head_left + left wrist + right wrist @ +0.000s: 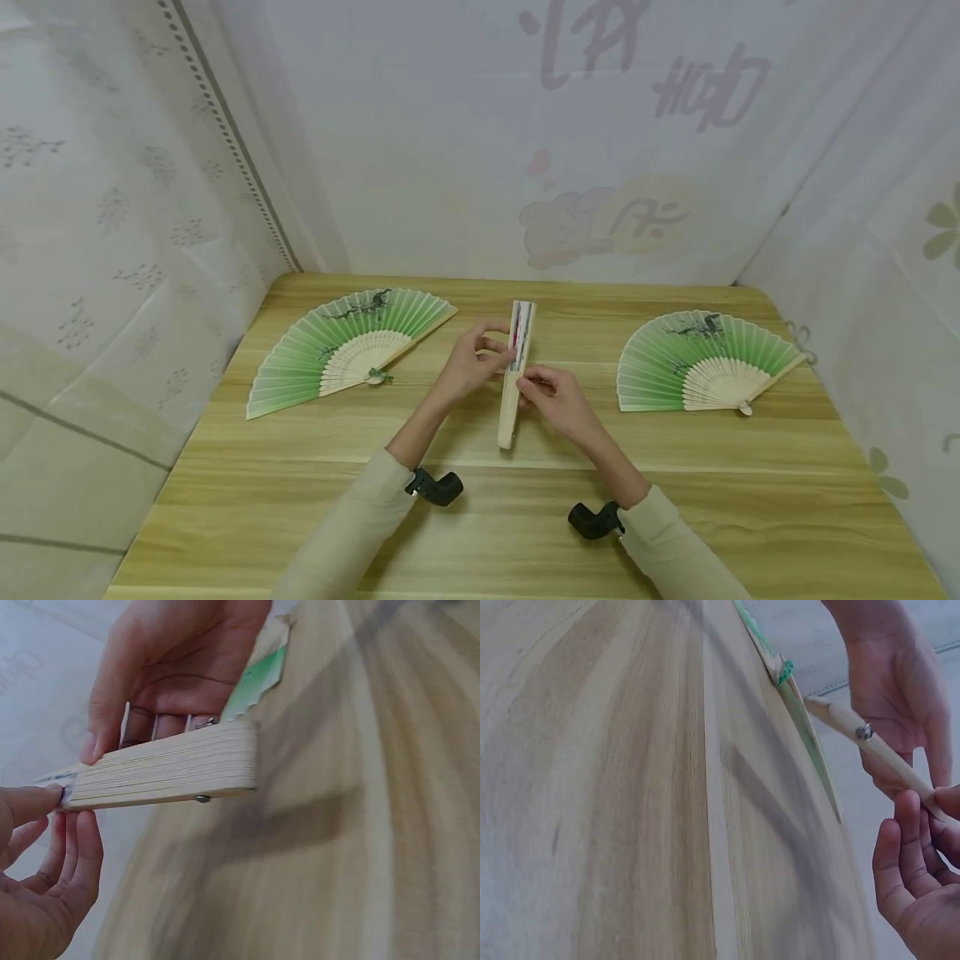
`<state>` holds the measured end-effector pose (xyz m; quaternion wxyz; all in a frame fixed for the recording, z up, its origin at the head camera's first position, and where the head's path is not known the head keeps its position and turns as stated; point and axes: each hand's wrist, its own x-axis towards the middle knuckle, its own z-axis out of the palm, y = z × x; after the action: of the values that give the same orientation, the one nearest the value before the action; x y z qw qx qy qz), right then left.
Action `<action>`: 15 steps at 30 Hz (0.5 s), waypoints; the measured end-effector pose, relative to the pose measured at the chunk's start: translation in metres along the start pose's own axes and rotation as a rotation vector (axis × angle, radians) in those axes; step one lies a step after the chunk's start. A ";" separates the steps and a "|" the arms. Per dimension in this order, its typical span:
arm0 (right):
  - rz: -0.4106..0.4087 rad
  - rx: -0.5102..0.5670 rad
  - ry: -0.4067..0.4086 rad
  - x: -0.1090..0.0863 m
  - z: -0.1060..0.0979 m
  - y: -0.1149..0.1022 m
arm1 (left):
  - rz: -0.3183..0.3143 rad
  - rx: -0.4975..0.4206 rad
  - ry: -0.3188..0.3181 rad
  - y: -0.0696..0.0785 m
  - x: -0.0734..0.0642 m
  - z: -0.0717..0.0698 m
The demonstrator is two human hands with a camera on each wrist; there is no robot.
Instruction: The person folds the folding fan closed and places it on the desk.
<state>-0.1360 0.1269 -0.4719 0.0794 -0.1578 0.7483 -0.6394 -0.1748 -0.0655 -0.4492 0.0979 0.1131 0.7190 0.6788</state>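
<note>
Between both hands is a folded hand fan (510, 408), with pale bamboo ribs and white paper marked in red and dark tones. My left hand (476, 358) pinches it by the papered part, thumb in front. Lower down, near where paper meets bamboo, my right hand (555, 400) pinches it between thumb and fingers. In the left wrist view, the stacked ribs (165, 765) lie tightly together and a metal rivet (202, 799) shows near the base. The right wrist view shows the fan's narrow bamboo side (889, 761), held above the table.
A spread green fan (367, 342) with a dark branch print lies on the table's left; a similar green fan (705, 358) lies on the right. The wooden table (480, 533) meets patterned white cloth (420, 167) behind and at both sides. Each wrist carries a black camera mount (438, 487).
</note>
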 end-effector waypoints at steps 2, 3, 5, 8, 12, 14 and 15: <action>0.011 0.013 0.012 0.001 -0.001 0.001 | -0.006 0.006 -0.009 -0.001 -0.003 0.001; 0.020 0.020 0.018 0.001 -0.002 0.001 | -0.005 0.013 -0.016 -0.001 -0.004 0.002; 0.037 0.025 0.029 0.001 -0.003 0.000 | 0.005 0.011 -0.029 -0.004 -0.005 0.003; 0.055 0.026 0.028 0.002 -0.005 -0.001 | 0.008 0.004 -0.040 -0.006 -0.009 0.003; 0.071 0.007 0.024 0.003 -0.008 -0.001 | -0.011 -0.001 -0.046 -0.010 -0.014 0.004; 0.078 -0.005 0.024 0.005 -0.009 0.000 | -0.022 0.003 -0.041 -0.012 -0.015 0.005; 0.084 -0.009 0.026 0.005 -0.010 0.001 | -0.028 0.004 -0.036 -0.012 -0.015 0.005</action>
<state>-0.1443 0.1343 -0.4704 0.0960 -0.1182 0.7581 -0.6341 -0.1594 -0.0660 -0.4620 0.1200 0.1154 0.7199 0.6738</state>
